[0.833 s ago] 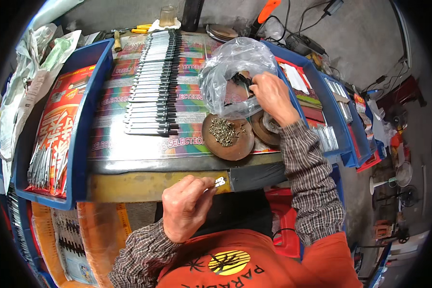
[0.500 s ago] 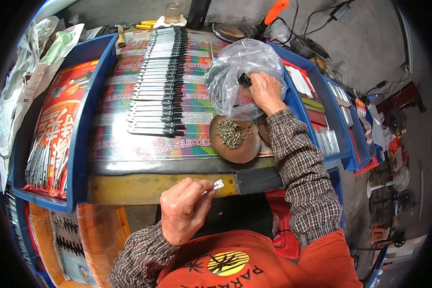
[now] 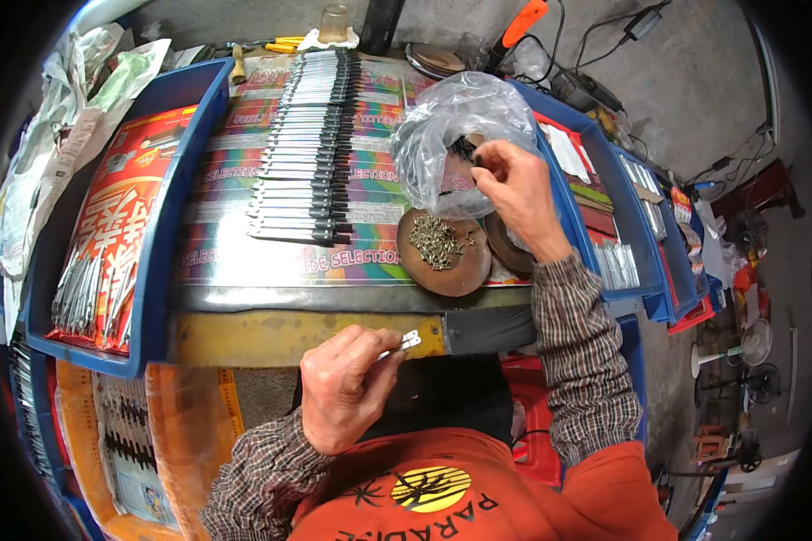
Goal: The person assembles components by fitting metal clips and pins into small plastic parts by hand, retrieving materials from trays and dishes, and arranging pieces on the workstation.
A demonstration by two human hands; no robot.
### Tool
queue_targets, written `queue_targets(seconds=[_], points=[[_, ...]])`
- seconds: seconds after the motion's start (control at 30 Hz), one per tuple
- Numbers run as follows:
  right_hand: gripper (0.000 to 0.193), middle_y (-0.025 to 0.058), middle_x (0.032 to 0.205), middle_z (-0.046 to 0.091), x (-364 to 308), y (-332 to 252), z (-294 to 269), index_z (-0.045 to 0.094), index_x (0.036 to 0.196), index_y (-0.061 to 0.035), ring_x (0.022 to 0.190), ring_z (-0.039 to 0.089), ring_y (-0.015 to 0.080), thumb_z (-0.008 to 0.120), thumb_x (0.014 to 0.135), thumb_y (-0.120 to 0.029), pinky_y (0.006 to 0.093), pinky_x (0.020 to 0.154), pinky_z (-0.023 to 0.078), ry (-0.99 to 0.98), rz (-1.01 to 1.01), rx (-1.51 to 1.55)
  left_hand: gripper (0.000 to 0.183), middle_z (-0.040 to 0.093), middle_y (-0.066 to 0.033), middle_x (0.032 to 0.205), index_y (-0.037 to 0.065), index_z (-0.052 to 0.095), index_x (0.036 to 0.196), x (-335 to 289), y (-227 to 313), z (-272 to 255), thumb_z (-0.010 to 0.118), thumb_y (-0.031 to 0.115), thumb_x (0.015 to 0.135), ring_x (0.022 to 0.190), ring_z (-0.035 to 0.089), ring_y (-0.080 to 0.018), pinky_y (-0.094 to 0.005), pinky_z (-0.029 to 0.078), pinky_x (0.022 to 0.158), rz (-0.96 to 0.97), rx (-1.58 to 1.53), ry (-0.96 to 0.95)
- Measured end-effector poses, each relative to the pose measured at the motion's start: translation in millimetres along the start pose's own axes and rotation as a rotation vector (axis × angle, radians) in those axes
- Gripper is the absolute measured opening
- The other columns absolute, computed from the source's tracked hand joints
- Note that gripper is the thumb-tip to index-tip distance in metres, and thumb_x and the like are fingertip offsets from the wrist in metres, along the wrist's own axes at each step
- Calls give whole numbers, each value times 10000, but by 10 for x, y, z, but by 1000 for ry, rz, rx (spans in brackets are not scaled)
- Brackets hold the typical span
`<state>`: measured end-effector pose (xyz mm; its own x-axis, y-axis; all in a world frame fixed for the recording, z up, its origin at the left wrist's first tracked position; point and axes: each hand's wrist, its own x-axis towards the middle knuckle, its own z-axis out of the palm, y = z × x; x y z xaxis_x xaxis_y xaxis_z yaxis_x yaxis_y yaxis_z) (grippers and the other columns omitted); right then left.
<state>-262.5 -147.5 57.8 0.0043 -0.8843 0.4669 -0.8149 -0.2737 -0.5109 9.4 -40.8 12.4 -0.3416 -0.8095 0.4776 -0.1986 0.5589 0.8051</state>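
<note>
My left hand [image 3: 347, 388] is closed in a pinch at the table's front edge, on a small silvery metal piece [image 3: 410, 340] whose flat, slotted end pokes out past the fingertips. Over the mouth of a clear plastic bag [image 3: 424, 113] is my right hand [image 3: 525, 194], thumb and fingers pressed together on what looks like a small black part [image 3: 480, 160]. More black parts [image 3: 462, 147] lie inside the bag. Just in front of it, a brown round dish [image 3: 447, 281] bears a heap of small brass-coloured pins [image 3: 435, 242]. A long row of silvery rods with black ends [image 3: 305, 162] lies left of the bag.
A blue tray [image 3: 144, 302] with thin metal pieces [image 3: 95, 293] on red packaging stands at the left. More blue trays [image 3: 573, 198] line the right side. An orange-handled tool [image 3: 521, 22] and a glass cup [image 3: 334, 22] are at the back. Below left is an orange-lined crate [image 3: 185, 424].
My right hand has drawn back out of the bag, toward me and to the right, with a small dark part at its fingertips. My left hand keeps its pinch on the metal piece.
</note>
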Motion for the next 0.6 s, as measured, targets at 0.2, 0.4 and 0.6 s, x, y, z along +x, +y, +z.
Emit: queue_targets(seconds=[0.2, 0.4, 0.6], points=[[92, 77, 877, 658, -700, -516, -171, 626, 971, 46, 720, 670, 147, 606, 908, -18, 230, 617, 535, -135, 274, 845, 165, 566, -84, 682, 13, 646, 866, -43, 58, -2, 712, -48, 728, 548, 526, -192, -289, 414, 509, -8, 25, -23], [115, 153, 979, 651, -1278, -655, -144, 658, 961, 53, 807, 675, 216, 644, 861, -1, 292, 634, 580, -124, 274, 987, 174, 568, -82, 680, 7, 645, 863, -102, 146, 38, 716, -55, 717, 550, 523, -182, -285, 408, 508, -34, 10, -69], [120, 191, 974, 649, -1541, -723, -114, 676, 941, 47, 878, 659, 239, 663, 828, 12, 316, 618, 604, -124, 310, 1060, 190, 598, -81, 713, 3, 655, 891, -161, 177, 98, 709, -62, 721, 555, 536, -165, -269, 413, 510, -22, -19, -104]])
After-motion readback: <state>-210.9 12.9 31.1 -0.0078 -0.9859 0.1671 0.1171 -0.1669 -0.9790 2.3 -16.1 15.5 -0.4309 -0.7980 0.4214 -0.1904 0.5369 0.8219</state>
